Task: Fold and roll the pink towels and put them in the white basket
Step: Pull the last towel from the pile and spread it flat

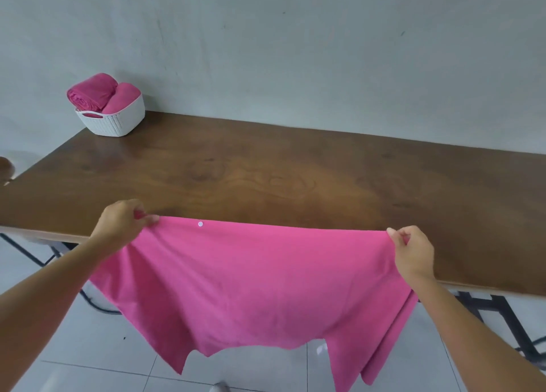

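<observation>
A pink towel (254,285) hangs stretched between my hands over the near edge of the wooden table (280,173). My left hand (124,223) pinches its top left corner, and my right hand (410,252) pinches the top right corner. The towel's lower part hangs below the table edge toward the floor. A small white button shows near its top edge. At the far left corner of the table stands the white basket (113,122) with two rolled pink towels (94,91) inside.
A grey wall runs behind the table. Black metal table legs (499,312) show below at right and left. The floor is pale tile. A brown rounded object (6,167) peeks in at the left edge.
</observation>
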Tool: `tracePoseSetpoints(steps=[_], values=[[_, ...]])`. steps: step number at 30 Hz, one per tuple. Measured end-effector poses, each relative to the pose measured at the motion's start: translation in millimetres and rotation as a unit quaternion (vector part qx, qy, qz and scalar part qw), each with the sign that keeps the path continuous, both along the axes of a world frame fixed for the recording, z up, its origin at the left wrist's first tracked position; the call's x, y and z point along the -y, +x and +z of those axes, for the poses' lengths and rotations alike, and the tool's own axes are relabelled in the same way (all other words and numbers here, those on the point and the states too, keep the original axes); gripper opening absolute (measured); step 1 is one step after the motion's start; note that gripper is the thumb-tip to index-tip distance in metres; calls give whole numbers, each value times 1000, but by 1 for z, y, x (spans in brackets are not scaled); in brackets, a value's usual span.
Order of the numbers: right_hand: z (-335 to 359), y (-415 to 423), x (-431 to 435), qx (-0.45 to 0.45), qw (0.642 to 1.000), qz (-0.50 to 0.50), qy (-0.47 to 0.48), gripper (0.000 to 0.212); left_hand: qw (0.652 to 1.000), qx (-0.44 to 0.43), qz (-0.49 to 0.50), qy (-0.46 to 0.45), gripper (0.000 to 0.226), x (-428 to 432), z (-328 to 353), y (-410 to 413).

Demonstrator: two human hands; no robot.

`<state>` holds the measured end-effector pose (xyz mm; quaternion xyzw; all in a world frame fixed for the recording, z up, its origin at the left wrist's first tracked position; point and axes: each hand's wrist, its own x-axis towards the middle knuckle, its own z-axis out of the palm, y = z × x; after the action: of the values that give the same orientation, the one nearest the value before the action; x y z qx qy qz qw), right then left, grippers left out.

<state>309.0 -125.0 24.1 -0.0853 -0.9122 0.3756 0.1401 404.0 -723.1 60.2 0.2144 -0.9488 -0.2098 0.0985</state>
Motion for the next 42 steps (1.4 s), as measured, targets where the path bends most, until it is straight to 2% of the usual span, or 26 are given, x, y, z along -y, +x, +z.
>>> tracePoseSetpoints(steps=[4,14,29,42], values=[[-14,-21,18,51,998,-43,-8,22,999,-4,-7,42,33,12,-13,-23],[-27,-78,47,78,987,-96,102,23,993,-82,25,76,27,29,-48,-103],[-16,-167,71,63,986,-126,88,26,994,-57,19,88,30,45,-49,-212],[-21,-292,72,56,988,-112,95,29,991,-76,36,99,31,46,-51,-322]])
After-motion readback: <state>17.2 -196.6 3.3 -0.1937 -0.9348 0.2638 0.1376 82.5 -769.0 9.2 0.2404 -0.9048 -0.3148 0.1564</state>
